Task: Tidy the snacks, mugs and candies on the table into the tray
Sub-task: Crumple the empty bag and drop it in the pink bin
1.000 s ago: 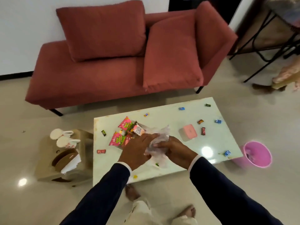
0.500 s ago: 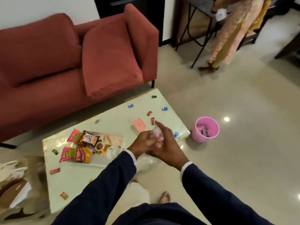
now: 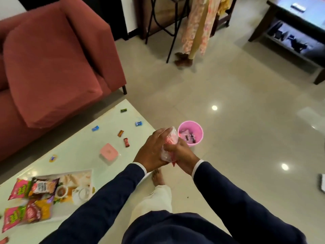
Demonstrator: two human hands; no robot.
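My left hand (image 3: 152, 150) and my right hand (image 3: 182, 155) are both closed around a crumpled clear plastic wrapper (image 3: 169, 145), held past the table's right edge, just left of a pink bin (image 3: 190, 133). The printed tray (image 3: 77, 178) lies at the lower left of the white table (image 3: 77, 152). Several snack packets (image 3: 29, 199) sit on and beside the tray, and two small mugs (image 3: 81, 193) stand on it. Loose wrapped candies (image 3: 125, 142) are scattered over the tabletop. A pink lidded box (image 3: 108, 153) sits mid-table.
A red sofa (image 3: 52, 67) with cushions stands behind the table. The pink bin on the floor holds a few wrappers. Another person (image 3: 198, 27) stands by a black metal stand at the back. A dark low cabinet (image 3: 290, 32) is at far right. My bare foot (image 3: 157, 177) is under the table edge.
The view has swung right, toward the bin. Both hands have carried the crumpled wrapper from above the tray to the table's right edge, squeezing it smaller.
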